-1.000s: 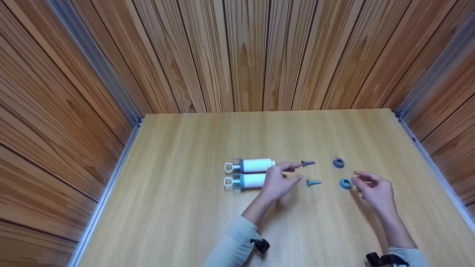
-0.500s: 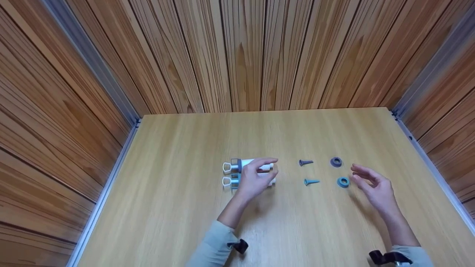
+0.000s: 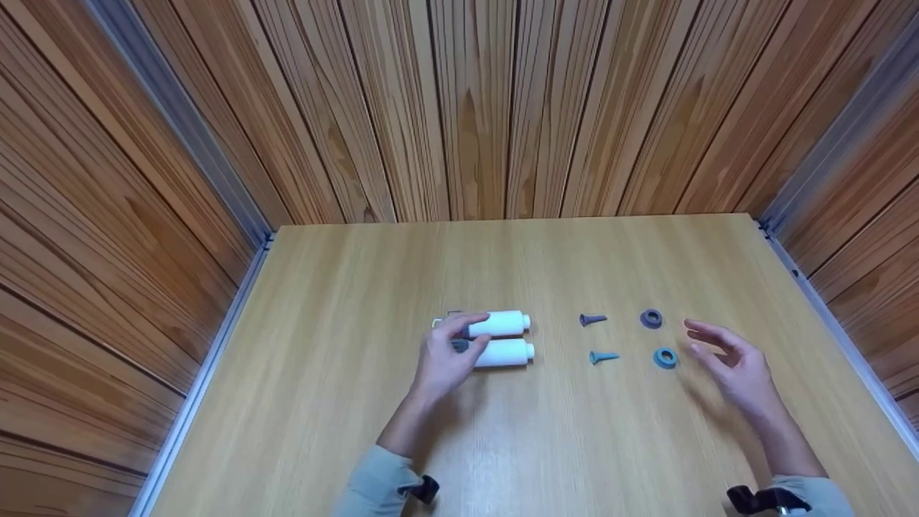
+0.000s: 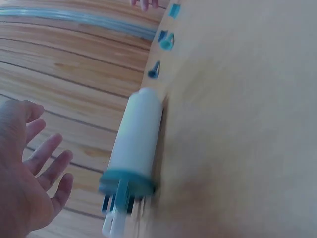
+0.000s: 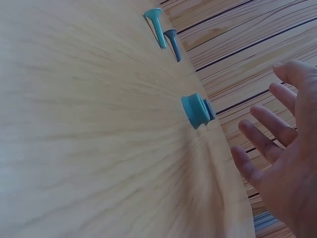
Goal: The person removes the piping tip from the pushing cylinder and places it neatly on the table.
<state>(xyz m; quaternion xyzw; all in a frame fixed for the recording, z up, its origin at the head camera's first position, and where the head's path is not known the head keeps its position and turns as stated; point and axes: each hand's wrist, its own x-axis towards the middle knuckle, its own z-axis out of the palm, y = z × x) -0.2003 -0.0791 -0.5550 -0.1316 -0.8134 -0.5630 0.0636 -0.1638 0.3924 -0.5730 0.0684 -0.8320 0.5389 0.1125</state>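
Observation:
Two white syringe-like tubes lie side by side: the rear one (image 3: 506,323) with a dark blue collar, the front one (image 3: 506,352) with a teal collar. Over their collar ends hovers my left hand (image 3: 445,359), fingers loosely bent and holding nothing, hiding most of the pull handles. In the left wrist view it is apart from the teal-collared tube (image 4: 136,134). My right hand (image 3: 739,373) floats, fingers loosely spread, just right of a teal flanged ring (image 3: 658,360). A dark blue ring (image 3: 645,323) sits behind that one.
Between tubes and rings lie two slim cone-shaped nozzles, one dark blue (image 3: 593,319) and one teal (image 3: 604,357). The wooden table (image 3: 344,301) is bounded by wood-plank walls (image 3: 474,108) at the back and sides, with metal rails (image 3: 208,380) along the side edges.
My left hand has swept left, from near the nozzles across the tubes to their collar ends, uncovering the tubes' white front parts. The right hand has barely shifted.

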